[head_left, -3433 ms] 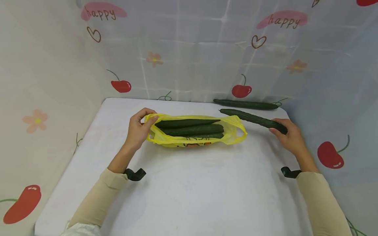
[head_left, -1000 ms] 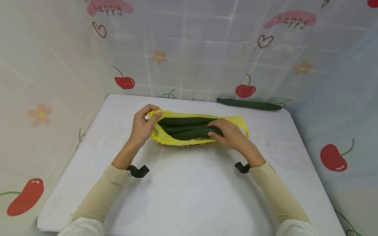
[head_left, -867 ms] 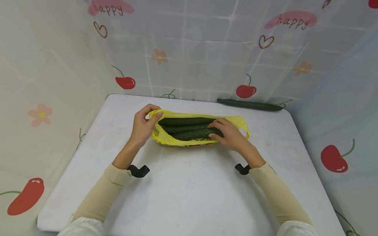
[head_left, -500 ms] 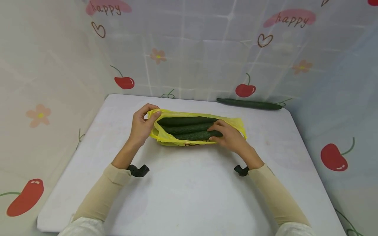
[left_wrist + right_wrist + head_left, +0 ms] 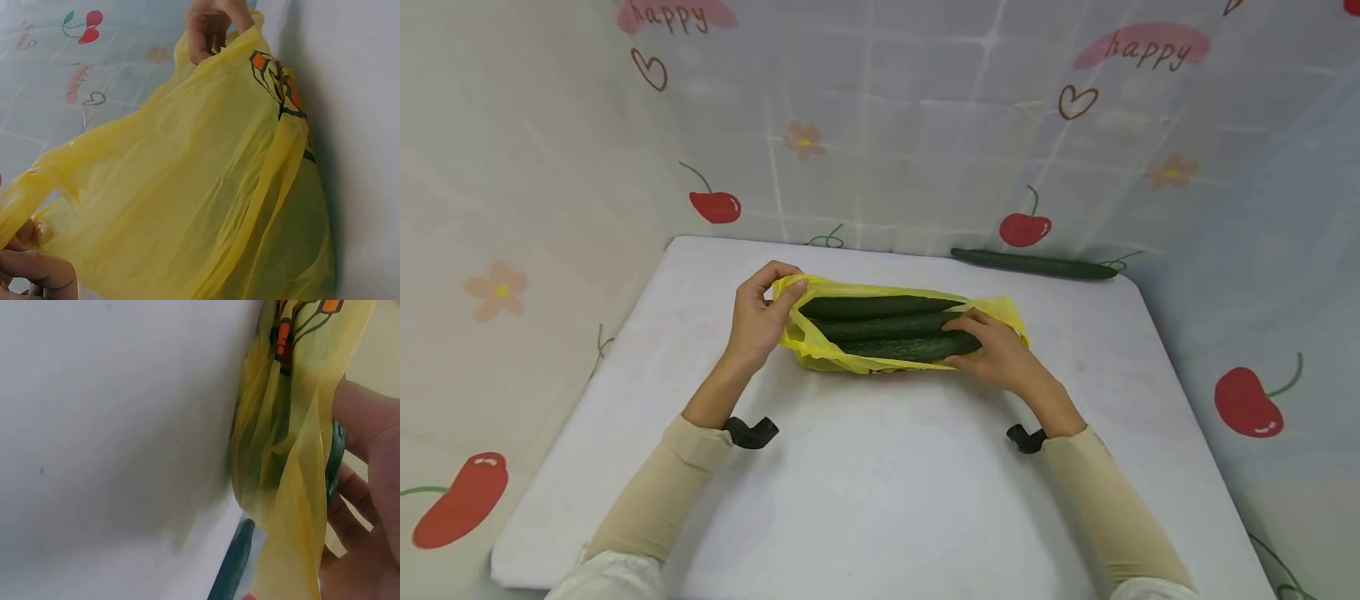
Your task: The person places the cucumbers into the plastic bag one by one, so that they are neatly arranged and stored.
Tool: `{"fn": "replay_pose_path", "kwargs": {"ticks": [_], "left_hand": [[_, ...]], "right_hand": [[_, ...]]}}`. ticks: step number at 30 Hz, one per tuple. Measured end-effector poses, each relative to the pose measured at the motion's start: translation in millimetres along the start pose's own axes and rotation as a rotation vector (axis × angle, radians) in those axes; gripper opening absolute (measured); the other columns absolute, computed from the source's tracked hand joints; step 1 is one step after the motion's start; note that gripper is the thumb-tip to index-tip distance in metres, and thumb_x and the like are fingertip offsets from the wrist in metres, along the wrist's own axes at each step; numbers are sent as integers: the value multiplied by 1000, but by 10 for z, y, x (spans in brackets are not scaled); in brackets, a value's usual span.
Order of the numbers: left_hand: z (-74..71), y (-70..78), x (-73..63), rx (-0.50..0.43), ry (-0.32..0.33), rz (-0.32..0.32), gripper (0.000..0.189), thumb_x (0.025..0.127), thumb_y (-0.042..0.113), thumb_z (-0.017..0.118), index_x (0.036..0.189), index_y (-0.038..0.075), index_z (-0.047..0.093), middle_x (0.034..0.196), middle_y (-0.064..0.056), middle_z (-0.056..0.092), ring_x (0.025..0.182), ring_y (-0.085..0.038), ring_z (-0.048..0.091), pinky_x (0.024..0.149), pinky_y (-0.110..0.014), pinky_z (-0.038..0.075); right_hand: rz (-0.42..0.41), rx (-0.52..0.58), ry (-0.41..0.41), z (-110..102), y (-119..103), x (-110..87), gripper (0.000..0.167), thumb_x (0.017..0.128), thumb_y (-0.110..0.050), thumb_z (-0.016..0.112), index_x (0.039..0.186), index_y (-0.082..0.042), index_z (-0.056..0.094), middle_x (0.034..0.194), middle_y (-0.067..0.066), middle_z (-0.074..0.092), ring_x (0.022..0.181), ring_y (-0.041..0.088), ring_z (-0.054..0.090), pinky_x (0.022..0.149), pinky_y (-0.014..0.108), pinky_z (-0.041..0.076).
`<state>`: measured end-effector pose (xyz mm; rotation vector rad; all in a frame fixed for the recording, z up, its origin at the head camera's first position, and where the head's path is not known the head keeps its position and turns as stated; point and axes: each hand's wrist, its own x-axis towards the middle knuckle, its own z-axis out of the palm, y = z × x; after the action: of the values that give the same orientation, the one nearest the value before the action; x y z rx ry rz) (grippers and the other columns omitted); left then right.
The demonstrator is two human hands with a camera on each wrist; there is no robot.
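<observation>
A yellow plastic bag (image 5: 820,360) lies on its side on the white table, its mouth open towards the head view. Inside it, several dark green cucumbers (image 5: 887,327) lie lengthwise, side by side. My left hand (image 5: 756,315) pinches the bag's left end between thumb and fingers, stretching the plastic, as the left wrist view also shows. At the bag's right end, my right hand (image 5: 996,354) has thumb and fingers around the end of the nearest cucumber (image 5: 910,346). In the right wrist view, the thin plastic (image 5: 294,506) partly hides that cucumber.
One more cucumber (image 5: 1033,263) lies along the table's back edge on the right, near the printed curtain (image 5: 910,150). Curtains also hang at both sides of the white table (image 5: 872,483).
The right hand has brought a cucumber from the table's right side into the bag. Since then it has shifted slightly right at the cucumber's end. The left hand keeps its pinch.
</observation>
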<state>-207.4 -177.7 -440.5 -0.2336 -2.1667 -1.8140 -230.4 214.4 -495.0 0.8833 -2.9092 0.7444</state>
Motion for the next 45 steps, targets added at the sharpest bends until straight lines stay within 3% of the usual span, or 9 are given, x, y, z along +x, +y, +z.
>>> {"fn": "replay_pose_path", "kwargs": {"ticks": [6,12,16,19,26,35,40,45], "left_hand": [[16,22,31,0,7,11,16,107,20,68,114,6,71,109,11,66,86,-10,55,56,-18,45],[35,26,48,-50,10,5,15,106,16,69,115,4,70,105,16,64,71,-7,52,53,-17,45],[33,35,45,-58,-3,-2,16,107,19,69,115,5,70,105,14,64,59,-5,46,51,-17,43],[19,36,37,-45,-4,-5,17,106,22,70,114,7,70,107,12,65,61,-5,47,52,-18,44],[10,24,8,-39,-5,-14,20,106,26,71,114,7,71,108,9,66,79,-9,53,56,-19,45],[15,2,-30,-50,14,-29,18,106,22,70,115,7,70,106,12,65,78,-8,53,57,-18,47],[19,-20,-47,-52,11,-41,17,107,23,69,115,8,70,106,11,64,73,-8,51,57,-18,46],[18,-33,-60,-40,3,-42,21,107,25,69,117,6,69,108,9,64,66,-9,48,55,-18,44]], "right_hand": [[57,-137,-32,-177,-19,10,67,87,-37,92,145,-18,63,144,14,63,122,37,67,104,58,56],[129,-234,-99,-375,-117,6,89,85,-46,91,158,-14,50,158,19,57,133,45,64,108,62,53],[194,-238,-122,-442,-122,-88,88,89,-48,86,162,-18,46,163,16,54,142,45,57,107,66,52],[200,-245,-107,-470,-127,-171,81,94,-44,83,162,-19,46,163,15,54,144,44,56,105,67,53],[57,-244,43,-527,-181,-322,44,105,-22,70,147,-11,62,144,14,68,129,38,67,101,60,57],[-178,-165,377,-628,-89,-374,30,94,-8,81,123,-9,77,114,10,79,102,29,73,79,47,60],[-137,-127,532,-748,153,-330,23,95,-4,77,118,-4,77,111,12,80,95,29,75,81,34,55],[10,-99,561,-829,507,-300,22,101,-9,73,122,-4,76,113,15,79,98,33,76,83,27,56]]}}
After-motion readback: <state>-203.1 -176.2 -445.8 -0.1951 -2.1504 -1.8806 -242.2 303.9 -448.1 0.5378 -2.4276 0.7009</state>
